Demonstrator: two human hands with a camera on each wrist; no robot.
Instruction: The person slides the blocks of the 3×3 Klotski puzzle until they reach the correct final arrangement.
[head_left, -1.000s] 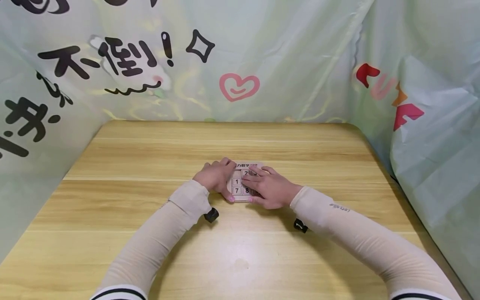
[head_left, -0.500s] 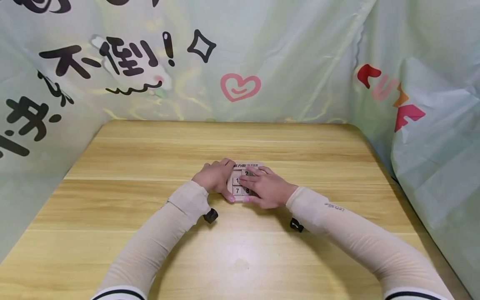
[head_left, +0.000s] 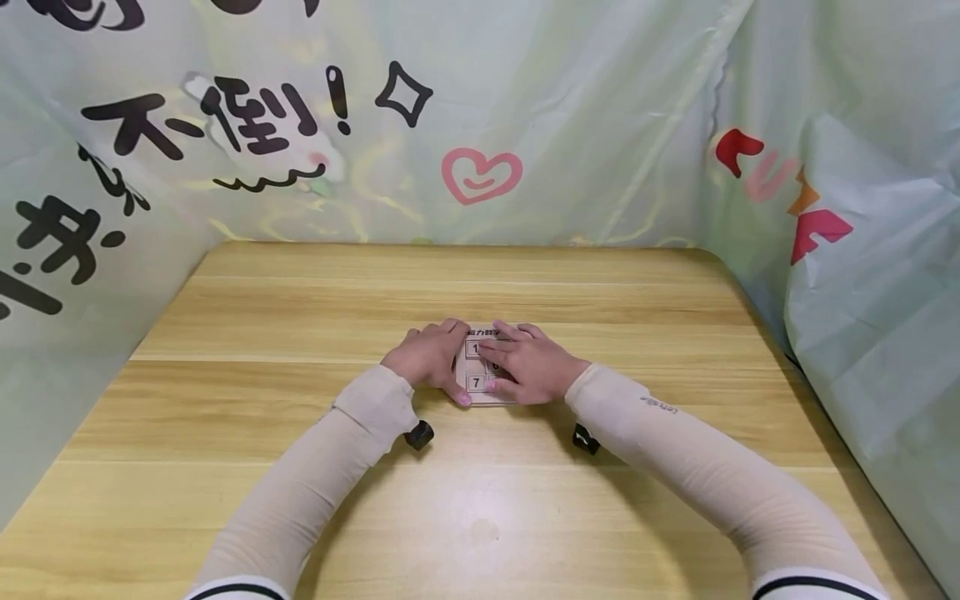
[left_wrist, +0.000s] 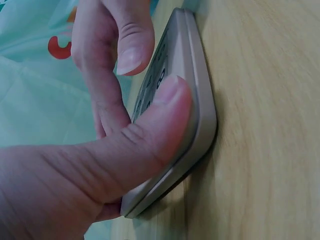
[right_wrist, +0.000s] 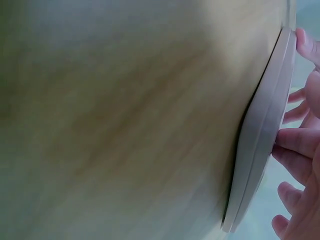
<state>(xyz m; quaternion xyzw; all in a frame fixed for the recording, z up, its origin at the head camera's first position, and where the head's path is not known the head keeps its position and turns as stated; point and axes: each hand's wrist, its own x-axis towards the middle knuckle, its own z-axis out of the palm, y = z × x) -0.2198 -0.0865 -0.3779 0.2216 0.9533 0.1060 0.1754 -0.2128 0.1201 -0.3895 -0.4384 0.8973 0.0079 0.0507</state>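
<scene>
A flat, pale sliding number puzzle [head_left: 472, 367] lies on the table in the head view, with dark characters along its far edge. Tile 1 [head_left: 475, 349] and tile 7 [head_left: 476, 383] show at its left; much of the grid is hidden under the right hand. My left hand [head_left: 429, 360] grips the puzzle's left side, its thumb [left_wrist: 167, 117] on the near corner and its fingers reaching the far edge. My right hand [head_left: 534, 364] lies over the right part with fingers extended, the fingertips touching the tiles. In the right wrist view, fingers [right_wrist: 297, 142] meet the puzzle's face.
The wood-grain table [head_left: 480, 500] extends around the puzzle. A printed cloth [head_left: 570, 117] hangs behind and at both sides. A small black device [head_left: 419, 435] is strapped under the left wrist, another one [head_left: 586, 439] under the right.
Tile 1 has moved away from me, from the left middle spot to the top left one. My right hand has shifted slightly left and farther away; the left hand stays on the puzzle's side.
</scene>
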